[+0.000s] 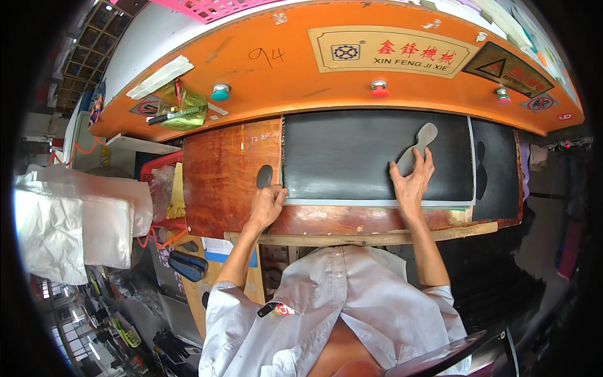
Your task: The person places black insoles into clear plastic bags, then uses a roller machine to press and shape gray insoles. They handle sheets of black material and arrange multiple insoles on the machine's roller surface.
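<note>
While the right grip clasps one end, the sole protrudes.

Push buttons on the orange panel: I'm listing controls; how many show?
3: a green button at left, a red button near the middle, a third button at right. More may be hidden.

The left hand is hiding the lower end of a dark rounded piece, the right hand is covering part of a grey sole-shaped piece, and the top edge is cutting off a pink basket.
</note>
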### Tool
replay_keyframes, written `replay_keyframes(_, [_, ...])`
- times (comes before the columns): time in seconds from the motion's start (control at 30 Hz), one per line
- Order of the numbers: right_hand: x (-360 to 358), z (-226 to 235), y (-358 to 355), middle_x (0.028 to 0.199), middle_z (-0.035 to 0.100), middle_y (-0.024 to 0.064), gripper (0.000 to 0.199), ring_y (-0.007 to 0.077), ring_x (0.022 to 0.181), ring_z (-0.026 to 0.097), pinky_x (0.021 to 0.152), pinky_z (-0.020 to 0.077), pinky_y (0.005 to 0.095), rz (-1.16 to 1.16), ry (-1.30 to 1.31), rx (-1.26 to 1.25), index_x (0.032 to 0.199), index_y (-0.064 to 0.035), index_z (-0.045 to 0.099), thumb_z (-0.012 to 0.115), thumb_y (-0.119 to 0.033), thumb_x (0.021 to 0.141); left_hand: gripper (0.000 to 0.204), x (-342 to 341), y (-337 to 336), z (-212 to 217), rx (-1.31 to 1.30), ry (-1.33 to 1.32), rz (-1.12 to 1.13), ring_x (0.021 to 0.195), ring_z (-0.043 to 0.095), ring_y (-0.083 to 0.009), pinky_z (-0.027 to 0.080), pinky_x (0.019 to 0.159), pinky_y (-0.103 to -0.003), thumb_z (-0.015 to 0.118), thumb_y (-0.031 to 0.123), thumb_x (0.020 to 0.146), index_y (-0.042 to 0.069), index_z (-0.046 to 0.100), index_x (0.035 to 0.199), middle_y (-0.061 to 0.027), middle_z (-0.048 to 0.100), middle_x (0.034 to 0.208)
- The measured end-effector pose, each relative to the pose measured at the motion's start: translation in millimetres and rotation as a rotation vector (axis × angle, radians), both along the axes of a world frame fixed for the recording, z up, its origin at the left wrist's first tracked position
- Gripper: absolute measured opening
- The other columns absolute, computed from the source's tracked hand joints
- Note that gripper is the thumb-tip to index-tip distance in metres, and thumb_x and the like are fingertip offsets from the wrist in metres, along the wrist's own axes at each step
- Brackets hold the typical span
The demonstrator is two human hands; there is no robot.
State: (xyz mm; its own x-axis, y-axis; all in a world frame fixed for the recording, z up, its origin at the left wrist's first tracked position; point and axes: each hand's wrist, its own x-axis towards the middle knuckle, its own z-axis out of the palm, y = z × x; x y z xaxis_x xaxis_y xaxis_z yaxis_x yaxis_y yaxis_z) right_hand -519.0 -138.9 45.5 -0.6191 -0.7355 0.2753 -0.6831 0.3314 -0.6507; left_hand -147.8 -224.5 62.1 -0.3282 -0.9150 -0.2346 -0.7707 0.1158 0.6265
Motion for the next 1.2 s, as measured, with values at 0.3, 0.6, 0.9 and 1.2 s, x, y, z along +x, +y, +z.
replay_keyframes(0.3, [53, 16, 0, 0.155, 0.042, 0.0283, 0.055, 0.0428, 0.14, 0.041, 0.118, 0.0335, 0.051, 0.071, -0.12, -0.084, 0.129, 0.0071, 0.063, 0.073, -0.014, 0.078, 0.036, 5, -3, -5, -0.062, 0.162, -0.07, 0.052, 0.045, -0.0362, 0.039, 0.054, -0.047, 0.067, 0.018, 0.099, -0.002, 0.056, 0.071, -0.0212, 0.051, 0.06])
replay_keyframes(0.6, [190, 8, -62, 0.153, 0.046, 0.026, 0.052, 0.0442, 0.137, 0.045, 0.114, 0.0414, 0.0522, 0.485, -0.268, -0.119, 0.123, 0.0039, 0.067, 0.075, -0.007, 0.074, 0.025, 12, -7, -8, -0.029, 0.099, -0.15, 0.078, 0.068, -0.0488, 0.052, 0.069, -0.057, 0.064, 0.018, 0.097, -0.002, 0.063, 0.082, -0.0279, 0.069, 0.082])
replay_keyframes(0.9, [218, -5, -87, 0.152, 0.044, 0.0292, 0.053, 0.0484, 0.137, 0.044, 0.115, 0.0403, 0.0531, 0.508, -0.068, -0.057, 0.126, 0.005, 0.064, 0.074, -0.009, 0.075, 0.02, 13, -8, -11, -0.05, 0.137, -0.145, 0.08, 0.068, -0.0485, 0.054, 0.071, -0.056, 0.063, 0.017, 0.097, -0.001, 0.065, 0.088, -0.0282, 0.07, 0.085])
replay_keyframes(1.2, [203, -4, -92, 0.152, 0.044, 0.0303, 0.054, 0.0494, 0.135, 0.045, 0.113, 0.0416, 0.0541, 0.555, -0.062, -0.088, 0.129, 0.0045, 0.06, 0.077, -0.015, 0.082, 0.019, 20, 37, -21, -0.117, 0.308, 0.121, 0.074, 0.065, -0.042, 0.05, 0.066, -0.05, 0.065, 0.018, 0.098, 0.001, 0.068, 0.09, -0.0219, 0.066, 0.082])
